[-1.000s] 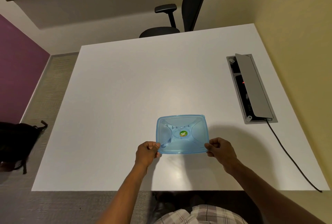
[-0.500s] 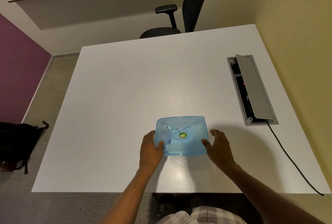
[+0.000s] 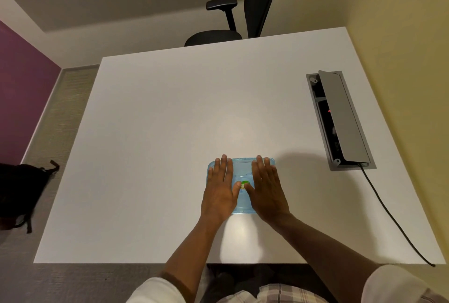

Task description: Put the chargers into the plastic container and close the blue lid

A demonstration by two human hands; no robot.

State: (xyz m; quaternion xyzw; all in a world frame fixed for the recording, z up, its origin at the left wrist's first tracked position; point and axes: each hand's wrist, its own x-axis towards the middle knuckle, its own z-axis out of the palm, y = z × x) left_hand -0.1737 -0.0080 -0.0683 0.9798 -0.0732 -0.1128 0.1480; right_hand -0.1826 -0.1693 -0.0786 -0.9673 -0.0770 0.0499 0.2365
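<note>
The plastic container with its translucent blue lid sits on the white table, near the front edge and a little right of centre. A green sticker shows in the lid's middle. My left hand lies flat, palm down, on the lid's left half. My right hand lies flat on its right half. The fingers of both are spread and point away from me. Their thumbs nearly meet at the sticker. No chargers are visible; the container's inside is hidden under the lid and hands.
An open grey cable box is sunk into the table at the right, and a black cable runs from it over the front edge. A black office chair stands behind the table. A black bag lies on the floor at left.
A second ago both hands pinched the lid's near corners. They let go, slid forward and now lie flat on top of the lid.
</note>
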